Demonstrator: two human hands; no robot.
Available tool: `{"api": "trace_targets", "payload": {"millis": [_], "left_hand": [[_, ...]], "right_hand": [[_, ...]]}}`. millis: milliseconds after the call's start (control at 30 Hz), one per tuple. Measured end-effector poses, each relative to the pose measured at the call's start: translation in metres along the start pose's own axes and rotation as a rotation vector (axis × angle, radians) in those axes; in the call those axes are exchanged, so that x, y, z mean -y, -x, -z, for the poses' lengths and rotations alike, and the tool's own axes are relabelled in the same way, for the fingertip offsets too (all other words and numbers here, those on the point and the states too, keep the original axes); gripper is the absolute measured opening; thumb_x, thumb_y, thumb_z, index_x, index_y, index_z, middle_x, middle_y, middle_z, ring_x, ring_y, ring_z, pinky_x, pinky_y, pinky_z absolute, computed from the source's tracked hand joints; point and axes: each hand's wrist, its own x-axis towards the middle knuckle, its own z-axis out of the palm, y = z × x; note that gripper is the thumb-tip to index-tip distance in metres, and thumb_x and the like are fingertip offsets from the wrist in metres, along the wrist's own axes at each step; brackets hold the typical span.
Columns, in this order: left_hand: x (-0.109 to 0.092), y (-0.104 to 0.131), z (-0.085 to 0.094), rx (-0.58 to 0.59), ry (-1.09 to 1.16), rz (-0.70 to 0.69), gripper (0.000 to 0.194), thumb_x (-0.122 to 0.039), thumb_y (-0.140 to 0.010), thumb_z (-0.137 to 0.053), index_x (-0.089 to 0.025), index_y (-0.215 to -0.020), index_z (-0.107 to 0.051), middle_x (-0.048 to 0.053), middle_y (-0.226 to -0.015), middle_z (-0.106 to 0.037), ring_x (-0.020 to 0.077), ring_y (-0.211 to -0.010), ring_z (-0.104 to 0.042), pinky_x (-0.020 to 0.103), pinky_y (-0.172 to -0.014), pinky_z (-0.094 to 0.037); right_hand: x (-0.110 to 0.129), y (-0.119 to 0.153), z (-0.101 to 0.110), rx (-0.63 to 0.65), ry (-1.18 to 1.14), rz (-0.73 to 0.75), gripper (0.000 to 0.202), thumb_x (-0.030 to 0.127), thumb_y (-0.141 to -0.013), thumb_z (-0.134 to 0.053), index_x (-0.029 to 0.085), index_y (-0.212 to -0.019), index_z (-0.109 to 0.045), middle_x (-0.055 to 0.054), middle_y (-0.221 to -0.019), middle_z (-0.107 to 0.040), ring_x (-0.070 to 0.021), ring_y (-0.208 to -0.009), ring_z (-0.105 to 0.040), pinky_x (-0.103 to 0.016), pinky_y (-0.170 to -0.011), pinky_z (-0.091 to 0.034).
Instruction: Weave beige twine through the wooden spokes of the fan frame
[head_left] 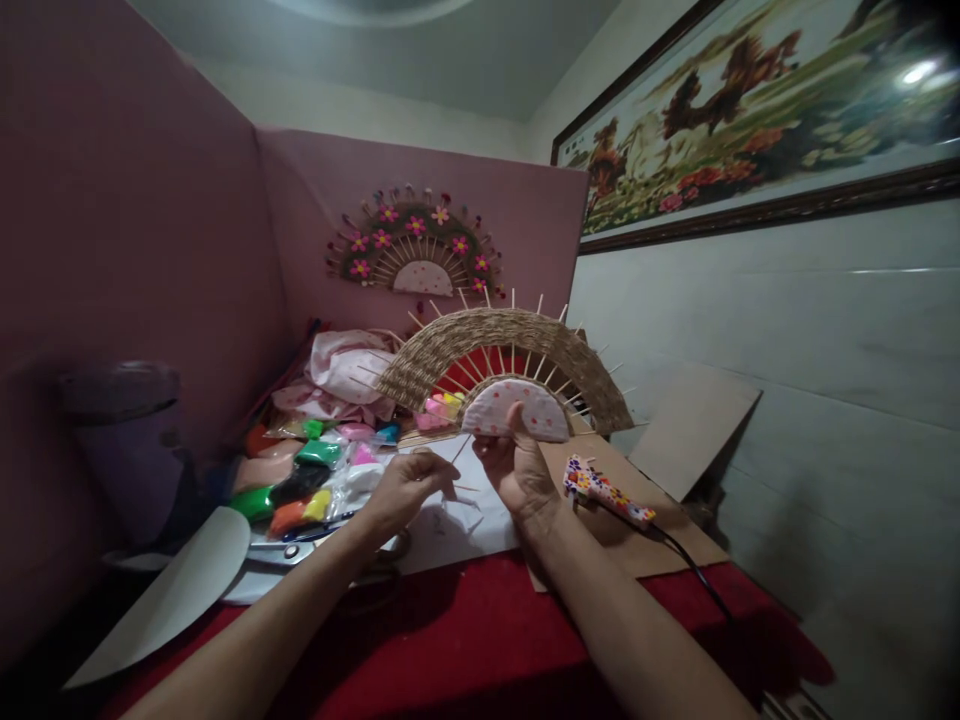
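My right hand [517, 470] grips a woven fan [480, 330] by its half-round white base with small red spots, the thumb lying on the front. The fan stands upright, its brown twine band threaded over thin wooden sticks whose tips poke out beyond the outer edge. Lower and to the left, my left hand [412, 490] is closed in a pinch, and a thin stick [461, 447] juts up from its fingertips towards the fan's base. Beneath the hands lies a sheet of white paper [480, 530] with a few thin pieces on it.
Several bags of coloured clay [319, 452] and scissors [277, 552] lie left. A flower-patterned glue gun [607, 490] with a black cord rests on cardboard [675, 540] at right. A finished flowered fan [420, 240] hangs behind. Red cloth [450, 640] covers the table.
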Motion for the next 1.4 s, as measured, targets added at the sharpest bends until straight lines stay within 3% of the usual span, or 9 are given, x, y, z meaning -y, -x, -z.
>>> {"api": "trace_targets", "payload": {"millis": [200,400,567,667,767,867,1033,1200,1400], "left_hand": [[0.006,-0.003,0.006,0.019,0.114,0.063,0.031,-0.043,-0.071,-0.060,-0.015,-0.057,-0.064,0.003,-0.051,-0.059,0.0133,-0.054,-0.052,0.025,-0.059,-0.040],[0.010,-0.011,0.033,-0.275,0.014,0.066,0.038,-0.049,-0.068,-0.061,-0.014,-0.052,-0.061,-0.004,-0.037,-0.042,0.0067,-0.037,-0.034,0.021,-0.040,-0.023],[0.034,-0.019,0.056,-0.337,-0.046,0.011,0.025,-0.037,-0.056,-0.072,-0.015,-0.066,-0.067,0.001,-0.057,-0.062,0.0125,-0.054,-0.053,0.022,-0.052,-0.037],[0.048,-0.023,0.066,-0.456,-0.116,0.018,0.023,-0.036,-0.058,-0.068,-0.015,-0.065,-0.068,0.001,-0.055,-0.062,0.0118,-0.051,-0.052,0.021,-0.049,-0.036],[0.047,-0.030,0.077,-0.567,-0.070,0.090,0.022,-0.036,-0.057,-0.067,-0.014,-0.060,-0.066,-0.001,-0.043,-0.055,0.0084,-0.039,-0.043,0.019,-0.039,-0.029],[0.027,-0.044,0.089,-0.625,0.001,0.175,0.027,-0.039,-0.060,-0.065,-0.013,-0.053,-0.060,-0.001,-0.036,-0.050,0.0058,-0.029,-0.033,0.019,-0.032,-0.020],[-0.031,-0.079,0.110,-0.690,0.254,0.212,0.035,-0.046,-0.066,-0.063,-0.012,-0.062,-0.055,0.003,-0.043,-0.055,0.0113,-0.034,-0.049,0.019,-0.032,-0.030],[-0.082,-0.105,0.132,-0.723,0.279,-0.077,0.036,-0.043,-0.065,-0.069,-0.010,-0.066,-0.054,0.001,-0.053,-0.058,0.0092,-0.048,-0.055,0.021,-0.047,-0.044],[-0.118,-0.118,0.140,-0.734,0.105,-0.400,0.034,-0.042,-0.061,-0.072,-0.010,-0.069,-0.062,0.002,-0.063,-0.063,0.0084,-0.055,-0.053,0.026,-0.058,-0.047]], "right_hand": [[0.010,-0.007,0.005,-0.044,0.014,0.074,0.032,0.041,-0.064,-0.073,0.017,-0.079,-0.058,0.004,-0.065,-0.063,-0.0071,-0.053,-0.054,-0.017,-0.046,-0.043],[0.036,-0.020,0.017,-0.192,0.042,0.335,0.033,0.042,-0.062,-0.073,0.017,-0.074,-0.056,0.007,-0.057,-0.059,-0.0057,-0.048,-0.050,-0.017,-0.042,-0.038],[0.050,-0.025,0.025,-0.268,0.024,0.421,0.032,0.042,-0.063,-0.072,0.017,-0.072,-0.054,0.008,-0.054,-0.056,-0.0051,-0.045,-0.048,-0.018,-0.042,-0.038],[0.052,-0.028,0.029,-0.280,0.028,0.444,0.034,0.044,-0.063,-0.072,0.017,-0.072,-0.053,0.007,-0.052,-0.056,-0.0056,-0.045,-0.047,-0.018,-0.042,-0.038],[0.052,-0.029,0.031,-0.312,0.034,0.469,0.034,0.044,-0.064,-0.071,0.017,-0.073,-0.053,0.007,-0.052,-0.057,-0.0060,-0.044,-0.048,-0.018,-0.042,-0.039],[0.052,-0.029,0.030,-0.343,0.049,0.488,0.031,0.041,-0.065,-0.070,0.017,-0.073,-0.053,0.007,-0.051,-0.056,-0.0060,-0.042,-0.048,-0.018,-0.041,-0.039],[0.050,-0.028,0.029,-0.321,0.078,0.496,0.033,0.043,-0.064,-0.071,0.016,-0.072,-0.053,0.007,-0.051,-0.056,-0.0054,-0.042,-0.048,-0.018,-0.041,-0.039],[0.049,-0.030,0.032,-0.302,0.112,0.526,0.038,0.047,-0.061,-0.072,0.016,-0.074,-0.053,0.007,-0.053,-0.057,-0.0054,-0.044,-0.049,-0.017,-0.041,-0.039],[0.048,-0.028,0.026,-0.300,0.108,0.547,0.040,0.045,-0.058,-0.074,0.016,-0.075,-0.053,0.007,-0.053,-0.057,-0.0053,-0.044,-0.049,-0.017,-0.042,-0.040]]}}
